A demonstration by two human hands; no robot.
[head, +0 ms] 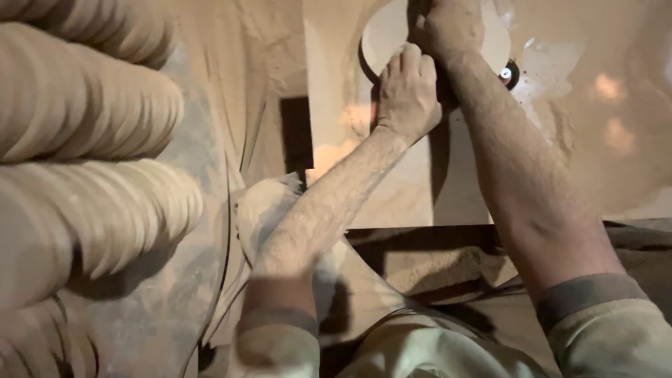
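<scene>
Your left hand [407, 91] presses flat and your right hand [448, 28] grips the pale round wooden disc [385, 31] on the dusty bench [392, 189]; many stacked wooden discs [98, 154] lie finished beside you.

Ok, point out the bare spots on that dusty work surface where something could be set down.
Free: the dusty board between the two forearms, below the left hand; also the bare stretch right of the right hand, past the small dark knob. Crowded: the round disc under both hands, and the far left, filled by stacked round discs.
</scene>
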